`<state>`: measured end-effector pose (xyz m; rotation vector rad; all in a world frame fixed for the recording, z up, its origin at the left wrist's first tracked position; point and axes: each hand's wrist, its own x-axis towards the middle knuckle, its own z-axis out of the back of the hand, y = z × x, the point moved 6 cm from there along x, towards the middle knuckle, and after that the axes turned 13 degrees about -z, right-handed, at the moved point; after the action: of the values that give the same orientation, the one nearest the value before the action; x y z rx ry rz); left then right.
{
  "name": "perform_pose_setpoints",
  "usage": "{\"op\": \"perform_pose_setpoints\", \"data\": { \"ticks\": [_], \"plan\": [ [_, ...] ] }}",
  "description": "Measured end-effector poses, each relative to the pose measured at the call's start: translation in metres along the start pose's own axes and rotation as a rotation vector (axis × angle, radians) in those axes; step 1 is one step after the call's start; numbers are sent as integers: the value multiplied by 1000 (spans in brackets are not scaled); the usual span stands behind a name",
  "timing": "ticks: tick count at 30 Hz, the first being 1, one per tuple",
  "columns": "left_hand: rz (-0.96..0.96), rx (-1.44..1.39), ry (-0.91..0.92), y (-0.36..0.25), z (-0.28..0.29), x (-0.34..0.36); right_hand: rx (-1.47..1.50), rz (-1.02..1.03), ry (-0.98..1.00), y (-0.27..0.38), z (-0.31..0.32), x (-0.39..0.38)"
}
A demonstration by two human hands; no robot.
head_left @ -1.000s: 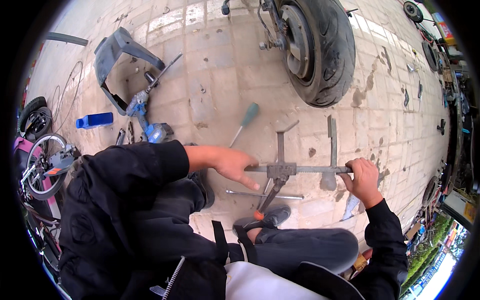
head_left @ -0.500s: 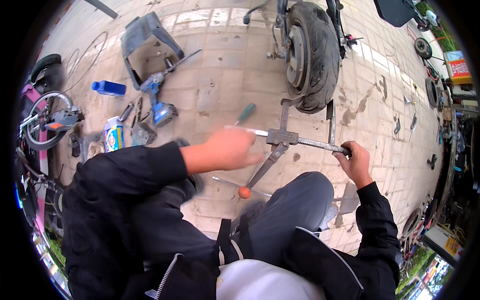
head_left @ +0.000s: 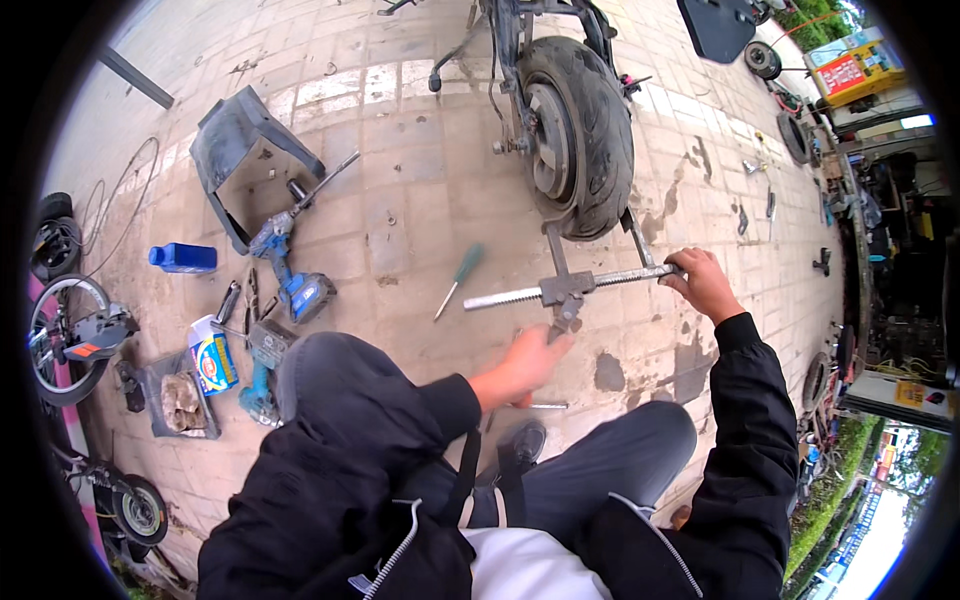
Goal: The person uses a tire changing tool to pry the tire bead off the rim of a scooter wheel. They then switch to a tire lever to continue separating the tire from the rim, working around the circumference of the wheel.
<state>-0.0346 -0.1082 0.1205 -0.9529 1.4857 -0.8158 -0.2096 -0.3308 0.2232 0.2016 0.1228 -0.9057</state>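
Left hand (head_left: 533, 360): dropped from toothed bar (head_left: 505, 298) to lever (head_left: 567, 320); grip, I can't tell.
Right hand (head_left: 705, 285): fingers pinching the bar's right end.
Toothed-bar clamp (head_left: 567, 289): tyre's (head_left: 612, 155) six o'clock; I'd keep it square.

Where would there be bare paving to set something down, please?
Mostly free paving lies between the grey plastic cover and the tire, beyond the green-handled screwdriver, save small bits. Another patch lies between the right hand and the black object at right. Crowded: left, around the drill, blue bottle and box.
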Motion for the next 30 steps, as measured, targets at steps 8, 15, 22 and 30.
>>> {"op": "perform_pose_setpoints", "data": {
  "ticks": [8, 15, 22, 30],
  "plan": [
    [-17, -81, -79, -14, 0, 11, -84, -38, 21, -15, -20, 25],
    [-171, 1, -181, -11, -2, 12, -54, 74, -48, -24, -27, 21],
    [10, -117, -132, -18, -31, -4, -99, 128, 49, -42, -37, 24],
    [-10, -3, -403, -8, -94, 11, -8, 230, -85, -75, -43, 11]
  ]
}}
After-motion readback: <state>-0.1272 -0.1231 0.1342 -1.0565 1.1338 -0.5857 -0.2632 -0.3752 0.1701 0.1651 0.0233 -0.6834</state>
